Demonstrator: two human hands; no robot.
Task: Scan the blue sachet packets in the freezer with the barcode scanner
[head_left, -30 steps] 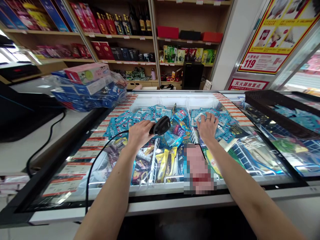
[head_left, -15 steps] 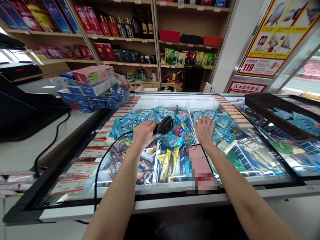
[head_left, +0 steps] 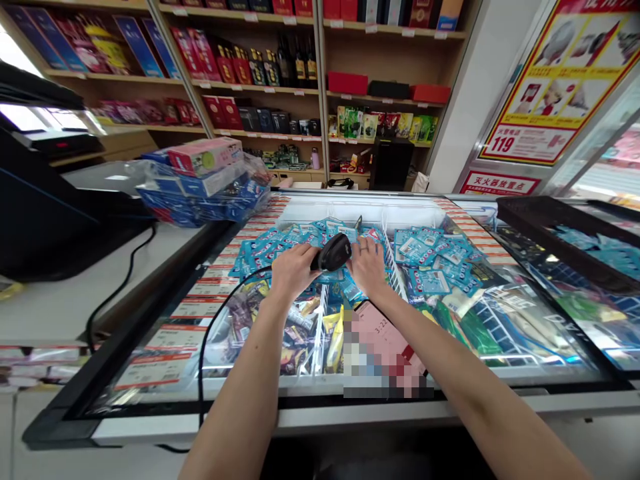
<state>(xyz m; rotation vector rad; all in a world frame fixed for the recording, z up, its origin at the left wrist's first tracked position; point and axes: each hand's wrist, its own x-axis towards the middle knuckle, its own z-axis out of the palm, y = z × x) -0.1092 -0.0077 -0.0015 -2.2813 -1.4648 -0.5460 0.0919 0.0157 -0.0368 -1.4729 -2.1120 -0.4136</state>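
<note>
My left hand (head_left: pixel 294 270) is wrapped around a black barcode scanner (head_left: pixel 334 252), whose head points right over the glass freezer lid. A black cable (head_left: pixel 213 320) runs from it toward the lid's front. Just right of the scanner head, my right hand (head_left: pixel 368 267) lies palm down, fingers extended over the small blue packets; whatever is under the palm is hidden. A pile of blue packets (head_left: pixel 273 247) spreads to the left, and another pile (head_left: pixel 440 257) lies to the right. Below my right wrist rests a phone (head_left: pixel 383 333) with a pink screen, partly pixelated.
Wrapped ice creams (head_left: pixel 295 333) show through the glass. A plastic-wrapped stack of boxes (head_left: pixel 205 177) stands at the back left, beside a black machine (head_left: pixel 45 200). On the right sits a dark tray (head_left: pixel 565 247) holding more blue packets. Stocked shelves (head_left: pixel 260 87) line the back.
My right hand has moved left from the right-hand packets to beside the scanner. The view has shifted slightly, and the phone now lies more tilted. My left hand still holds the scanner.
</note>
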